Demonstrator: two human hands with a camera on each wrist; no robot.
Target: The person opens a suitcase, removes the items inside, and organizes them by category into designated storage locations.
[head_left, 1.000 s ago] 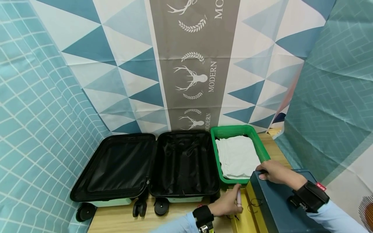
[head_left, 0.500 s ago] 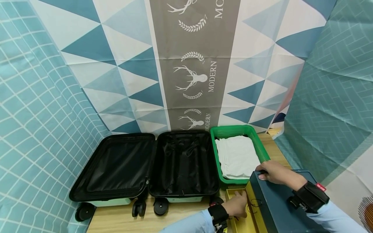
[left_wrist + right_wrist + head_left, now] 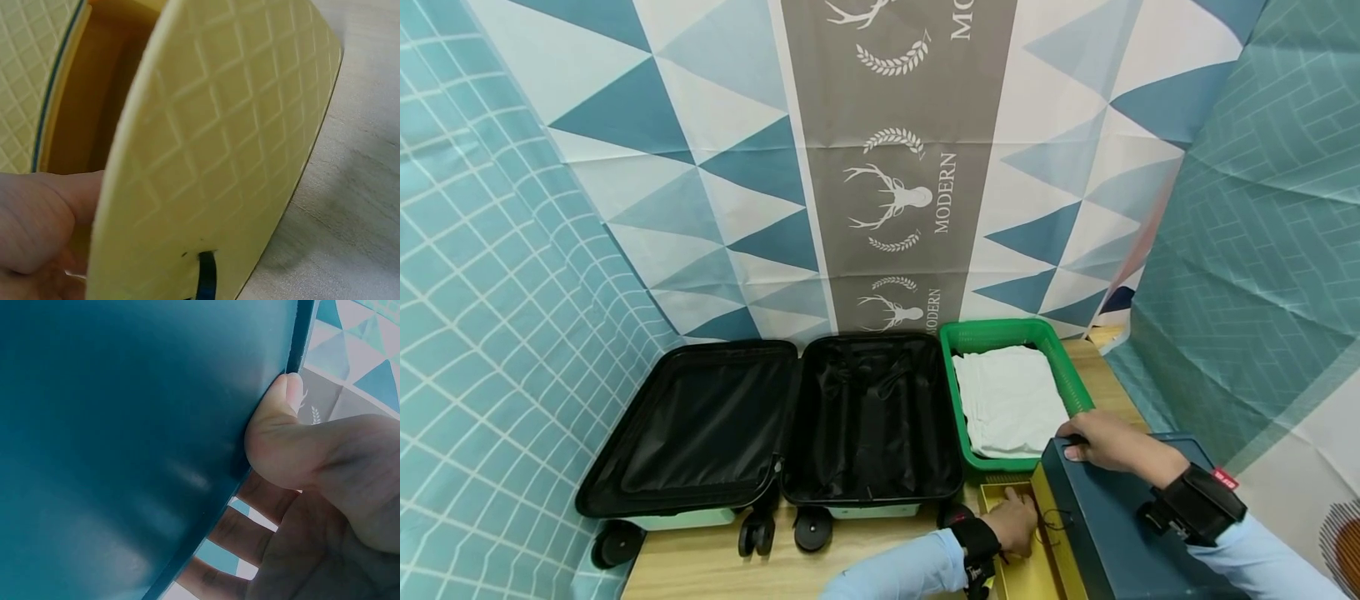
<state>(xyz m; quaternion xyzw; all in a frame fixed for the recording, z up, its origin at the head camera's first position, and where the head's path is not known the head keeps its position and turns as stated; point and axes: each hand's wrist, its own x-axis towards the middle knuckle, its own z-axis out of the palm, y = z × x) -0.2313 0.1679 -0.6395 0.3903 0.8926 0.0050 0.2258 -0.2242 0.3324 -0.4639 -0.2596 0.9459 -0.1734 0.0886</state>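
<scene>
My left hand (image 3: 1013, 523) reaches into a yellow box (image 3: 1011, 575) at the lower right of the head view. In the left wrist view that hand (image 3: 44, 225) lies at the box's waffle-patterned wall (image 3: 206, 125), which hides its fingertips. A dark strap (image 3: 206, 275) comes out through this wall. My right hand (image 3: 1108, 446) grips the far edge of the box's raised lid (image 3: 1120, 517), blue outside and yellow inside. The right wrist view shows the thumb pressed on the blue face (image 3: 125, 425) and several fingers behind it. A thin dark loop (image 3: 1057, 521) hangs at the lid's yellow side.
An open suitcase with a black-lined left half (image 3: 700, 442) and right half (image 3: 876, 433) lies on the wooden table (image 3: 715, 571). Next to it, behind the box, stands a green basket (image 3: 951, 367) with folded white cloth (image 3: 1011, 400). Patterned sheets (image 3: 895, 208) hang behind.
My left hand has moved right, from the box's left side to inside it. My right hand has kept its grip on the lid. The head view has shifted slightly.
</scene>
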